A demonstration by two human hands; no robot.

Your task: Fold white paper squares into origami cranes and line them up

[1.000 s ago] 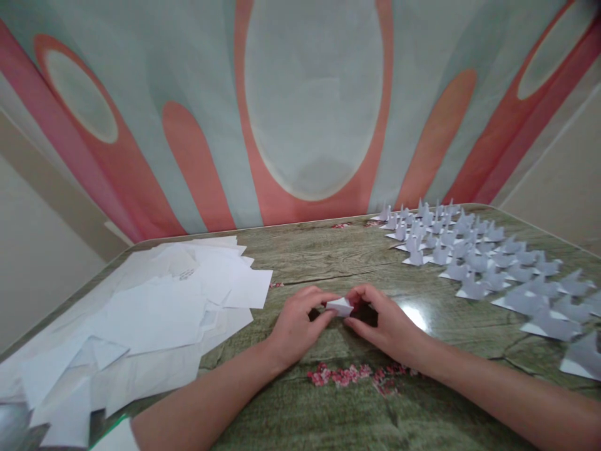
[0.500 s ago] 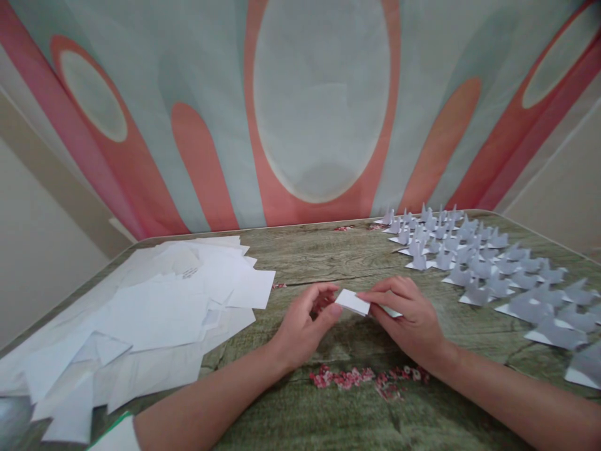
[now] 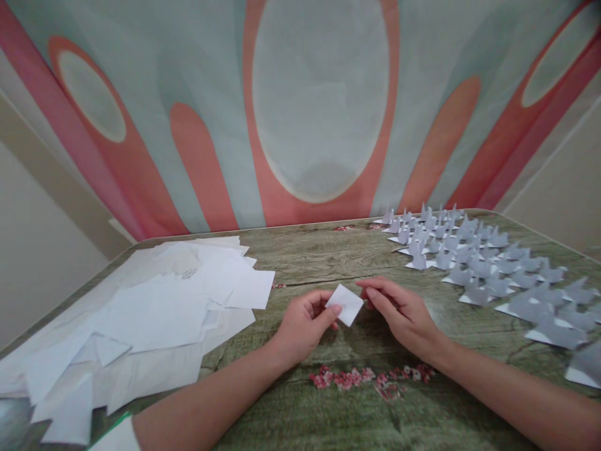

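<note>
Head view: the left hand [image 3: 305, 322] pinches a small folded paper square [image 3: 346, 302] between thumb and fingers above the tabletop [image 3: 310, 257]. At its three o'clock corner, the right hand [image 3: 404, 310] has its fingers held close together; whether they touch it, I cannot tell. From the square, white paper sheets [image 3: 154, 313] overlap at nine o'clock; origami birds [image 3: 481, 266] stand from one o'clock to beyond three.

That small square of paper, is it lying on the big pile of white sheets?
No, the small paper square is held in the left hand, off to the right of the white sheets.
</note>
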